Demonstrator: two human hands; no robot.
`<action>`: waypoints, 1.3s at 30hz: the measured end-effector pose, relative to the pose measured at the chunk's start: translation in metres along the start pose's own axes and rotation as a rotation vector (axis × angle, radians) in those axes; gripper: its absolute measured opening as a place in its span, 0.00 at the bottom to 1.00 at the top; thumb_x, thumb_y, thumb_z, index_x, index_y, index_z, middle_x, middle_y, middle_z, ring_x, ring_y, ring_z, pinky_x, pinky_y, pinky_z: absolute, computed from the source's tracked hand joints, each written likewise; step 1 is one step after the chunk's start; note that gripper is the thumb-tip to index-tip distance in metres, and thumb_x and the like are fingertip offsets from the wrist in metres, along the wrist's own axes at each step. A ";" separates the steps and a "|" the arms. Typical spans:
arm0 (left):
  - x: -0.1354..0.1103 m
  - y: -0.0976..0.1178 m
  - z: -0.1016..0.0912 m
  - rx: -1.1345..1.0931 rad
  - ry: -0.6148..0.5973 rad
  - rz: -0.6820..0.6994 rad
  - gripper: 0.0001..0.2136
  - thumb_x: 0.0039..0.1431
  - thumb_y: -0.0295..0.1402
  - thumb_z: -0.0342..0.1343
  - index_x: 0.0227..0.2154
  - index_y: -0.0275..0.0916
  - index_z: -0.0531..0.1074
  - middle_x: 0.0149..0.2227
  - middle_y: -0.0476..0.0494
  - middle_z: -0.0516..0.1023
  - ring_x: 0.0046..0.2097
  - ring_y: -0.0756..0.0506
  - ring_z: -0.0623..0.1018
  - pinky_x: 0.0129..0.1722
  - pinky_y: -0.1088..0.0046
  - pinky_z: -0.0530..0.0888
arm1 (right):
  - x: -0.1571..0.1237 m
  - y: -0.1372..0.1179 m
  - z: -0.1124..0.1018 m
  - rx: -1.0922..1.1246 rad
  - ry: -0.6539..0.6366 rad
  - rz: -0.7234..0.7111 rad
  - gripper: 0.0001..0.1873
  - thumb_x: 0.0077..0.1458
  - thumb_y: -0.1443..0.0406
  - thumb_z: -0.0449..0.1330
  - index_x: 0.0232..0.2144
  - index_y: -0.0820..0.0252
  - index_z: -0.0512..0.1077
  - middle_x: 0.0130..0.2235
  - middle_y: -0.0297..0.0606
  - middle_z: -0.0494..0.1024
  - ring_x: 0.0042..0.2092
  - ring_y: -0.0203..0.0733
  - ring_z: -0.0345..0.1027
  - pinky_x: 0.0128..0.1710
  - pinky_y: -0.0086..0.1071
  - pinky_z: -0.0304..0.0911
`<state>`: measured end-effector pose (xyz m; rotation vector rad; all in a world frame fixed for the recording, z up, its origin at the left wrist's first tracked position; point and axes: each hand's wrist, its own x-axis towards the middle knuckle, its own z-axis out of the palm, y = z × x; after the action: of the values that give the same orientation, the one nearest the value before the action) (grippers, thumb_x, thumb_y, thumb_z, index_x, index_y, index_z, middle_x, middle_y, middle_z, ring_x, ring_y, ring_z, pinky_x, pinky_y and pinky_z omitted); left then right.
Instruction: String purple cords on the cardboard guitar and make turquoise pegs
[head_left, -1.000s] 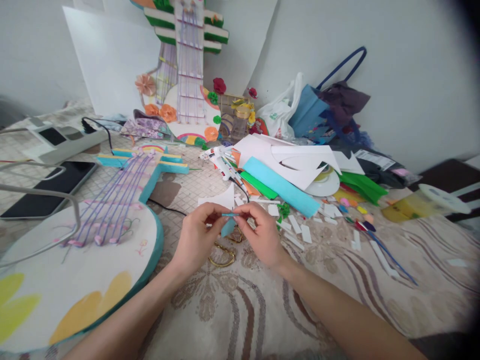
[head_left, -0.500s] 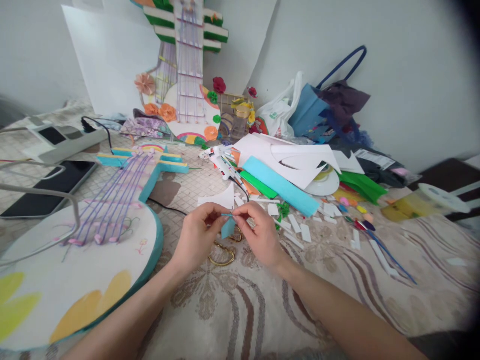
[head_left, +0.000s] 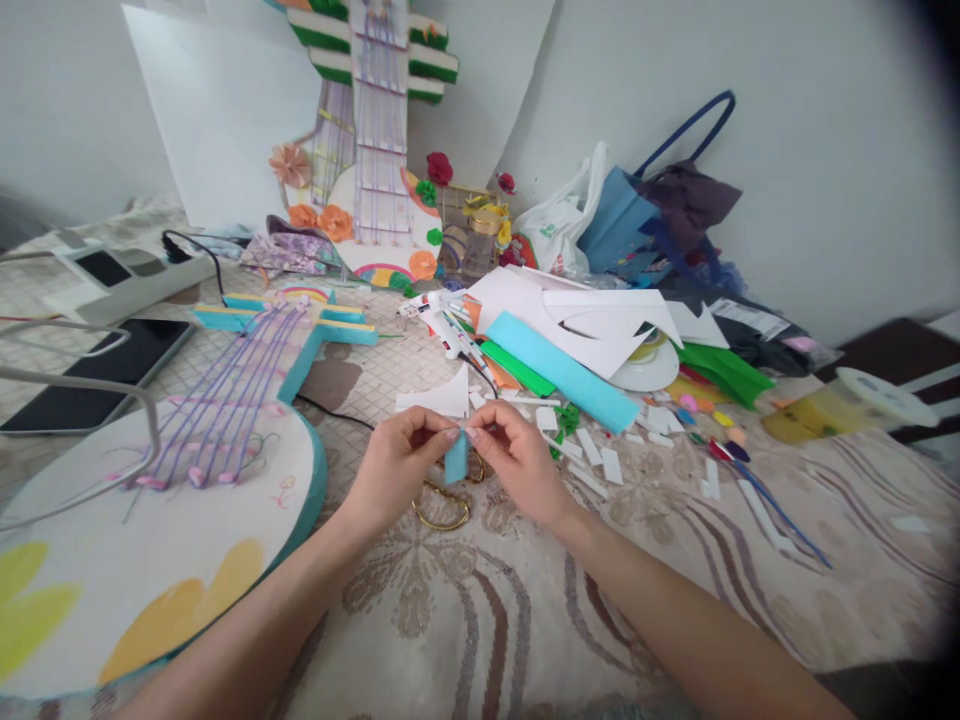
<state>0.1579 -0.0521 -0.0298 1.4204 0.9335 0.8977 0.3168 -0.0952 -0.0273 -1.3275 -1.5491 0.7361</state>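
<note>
Left hand (head_left: pixel 394 470) and right hand (head_left: pixel 517 465) meet fingertip to fingertip, both pinching a blue paper strip (head_left: pixel 455 460).

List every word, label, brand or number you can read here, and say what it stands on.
No text here can be read.
The plastic bag has a green print, too blurred to read.
The white label at the right has print too small to read.
The blue paper strip, pinched between the left hand and the right hand, shows no writing.
</note>
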 end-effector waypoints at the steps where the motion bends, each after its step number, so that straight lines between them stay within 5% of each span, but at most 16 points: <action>1: 0.000 0.001 0.000 -0.021 -0.005 -0.018 0.08 0.52 0.36 0.60 0.28 0.35 0.73 0.26 0.47 0.74 0.28 0.50 0.72 0.29 0.75 0.69 | 0.000 0.000 0.000 0.057 -0.024 0.048 0.07 0.60 0.61 0.53 0.33 0.57 0.68 0.32 0.34 0.70 0.34 0.37 0.65 0.33 0.30 0.61; 11: -0.002 0.003 0.002 -0.082 -0.073 -0.082 0.10 0.51 0.37 0.60 0.29 0.33 0.73 0.28 0.45 0.75 0.31 0.49 0.72 0.32 0.74 0.69 | 0.000 0.001 0.000 0.081 -0.066 0.122 0.13 0.59 0.58 0.55 0.26 0.59 0.67 0.24 0.30 0.64 0.26 0.33 0.57 0.26 0.27 0.54; 23: 0.003 0.001 0.001 -0.154 -0.082 -0.156 0.18 0.57 0.47 0.51 0.29 0.34 0.73 0.25 0.46 0.74 0.30 0.47 0.73 0.33 0.71 0.71 | 0.000 -0.001 -0.001 0.157 -0.099 0.221 0.12 0.58 0.58 0.55 0.28 0.60 0.67 0.24 0.31 0.66 0.26 0.34 0.60 0.25 0.28 0.59; 28: 0.000 0.002 0.000 -0.039 -0.098 -0.073 0.13 0.50 0.41 0.61 0.27 0.34 0.72 0.26 0.47 0.74 0.28 0.50 0.71 0.29 0.75 0.68 | -0.001 -0.002 0.000 0.203 -0.107 0.221 0.11 0.57 0.59 0.55 0.28 0.60 0.68 0.24 0.31 0.67 0.25 0.34 0.62 0.25 0.28 0.59; 39: 0.000 0.005 0.001 -0.141 -0.110 -0.144 0.14 0.56 0.43 0.54 0.27 0.35 0.71 0.26 0.48 0.73 0.28 0.50 0.72 0.31 0.74 0.71 | -0.002 0.001 0.002 0.185 -0.074 0.245 0.12 0.57 0.58 0.56 0.26 0.59 0.67 0.24 0.31 0.67 0.25 0.34 0.63 0.25 0.28 0.61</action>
<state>0.1597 -0.0523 -0.0251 1.2532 0.8609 0.7558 0.3157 -0.0961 -0.0297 -1.3769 -1.3521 1.0663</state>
